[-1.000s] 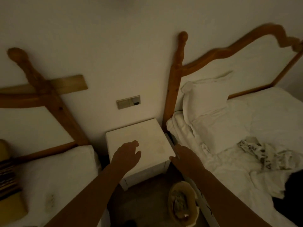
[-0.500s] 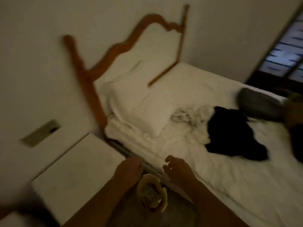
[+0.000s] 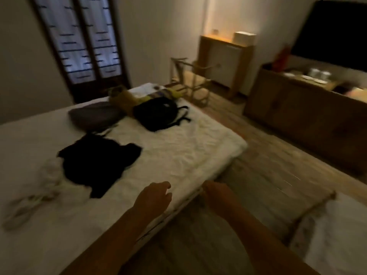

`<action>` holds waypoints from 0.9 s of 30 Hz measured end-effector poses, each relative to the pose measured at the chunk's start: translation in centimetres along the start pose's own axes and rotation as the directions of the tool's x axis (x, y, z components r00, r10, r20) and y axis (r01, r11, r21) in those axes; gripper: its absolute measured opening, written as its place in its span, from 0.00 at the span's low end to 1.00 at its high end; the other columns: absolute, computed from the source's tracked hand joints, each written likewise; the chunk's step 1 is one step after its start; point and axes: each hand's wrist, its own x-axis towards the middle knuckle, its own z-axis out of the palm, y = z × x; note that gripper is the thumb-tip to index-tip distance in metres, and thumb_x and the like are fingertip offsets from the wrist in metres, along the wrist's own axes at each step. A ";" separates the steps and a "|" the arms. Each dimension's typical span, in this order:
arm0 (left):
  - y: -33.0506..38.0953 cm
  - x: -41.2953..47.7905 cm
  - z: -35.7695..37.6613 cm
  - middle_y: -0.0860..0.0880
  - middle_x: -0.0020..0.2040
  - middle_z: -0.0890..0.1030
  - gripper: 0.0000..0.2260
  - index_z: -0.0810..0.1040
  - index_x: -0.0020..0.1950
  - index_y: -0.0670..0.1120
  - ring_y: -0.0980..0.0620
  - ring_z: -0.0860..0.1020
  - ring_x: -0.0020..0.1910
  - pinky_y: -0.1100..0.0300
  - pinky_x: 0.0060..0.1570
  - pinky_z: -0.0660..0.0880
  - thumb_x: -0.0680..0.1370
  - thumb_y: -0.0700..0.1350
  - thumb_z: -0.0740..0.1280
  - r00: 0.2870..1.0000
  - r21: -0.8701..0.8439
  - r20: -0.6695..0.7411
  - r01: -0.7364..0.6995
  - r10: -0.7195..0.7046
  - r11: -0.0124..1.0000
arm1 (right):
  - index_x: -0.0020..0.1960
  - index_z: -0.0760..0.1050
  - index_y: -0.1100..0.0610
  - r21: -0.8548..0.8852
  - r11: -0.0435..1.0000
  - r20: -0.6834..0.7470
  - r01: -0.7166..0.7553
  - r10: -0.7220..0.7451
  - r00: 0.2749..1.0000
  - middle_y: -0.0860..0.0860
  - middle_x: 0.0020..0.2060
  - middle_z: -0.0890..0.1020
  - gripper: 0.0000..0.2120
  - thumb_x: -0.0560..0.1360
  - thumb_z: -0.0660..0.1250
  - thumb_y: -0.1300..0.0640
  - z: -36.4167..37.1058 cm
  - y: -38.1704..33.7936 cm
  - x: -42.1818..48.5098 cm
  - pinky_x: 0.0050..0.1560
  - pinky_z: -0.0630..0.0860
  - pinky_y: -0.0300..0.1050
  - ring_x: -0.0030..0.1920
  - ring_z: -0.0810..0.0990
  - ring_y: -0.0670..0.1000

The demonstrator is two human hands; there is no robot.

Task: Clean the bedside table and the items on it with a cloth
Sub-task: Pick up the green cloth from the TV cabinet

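In the head view, the only 1 we are getting, we are looking across a dim, motion-blurred room, and the bedside table is not showing anywhere in it, nor is any cloth we could name for certain. Our left hand (image 3: 154, 197) is hovering over the near edge of the bed (image 3: 178, 151) with its fingers loosely curled and nothing in them. Our right hand (image 3: 216, 193) is hanging just beside the mattress edge, and its fingers are too blurred and turned under for us to tell how they are lying. On the sheet a black garment (image 3: 95, 161) is lying next to some pale crumpled fabric (image 3: 47, 175), with a black backpack (image 3: 156, 114) and a grey bag (image 3: 93, 116) farther off. We are judging that the wiping is not yet begun, since no cloth is in hand. The risk we are seeing is this: in such poor light we might be grabbing clothing instead of a proper cloth, or knocking our right hand against the bed frame while sweeping round so quickly
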 end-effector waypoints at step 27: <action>63.4 43.6 23.2 0.48 0.60 0.79 0.17 0.72 0.67 0.51 0.50 0.76 0.58 0.58 0.56 0.71 0.80 0.55 0.61 0.633 0.091 0.353 -0.756 0.689 0.649 | 0.61 0.73 0.50 0.332 0.741 -0.328 -0.584 0.671 0.665 0.49 0.47 0.82 0.17 0.75 0.64 0.45 -30.5 59.1 9.9 0.48 0.78 0.45 0.46 0.80 0.49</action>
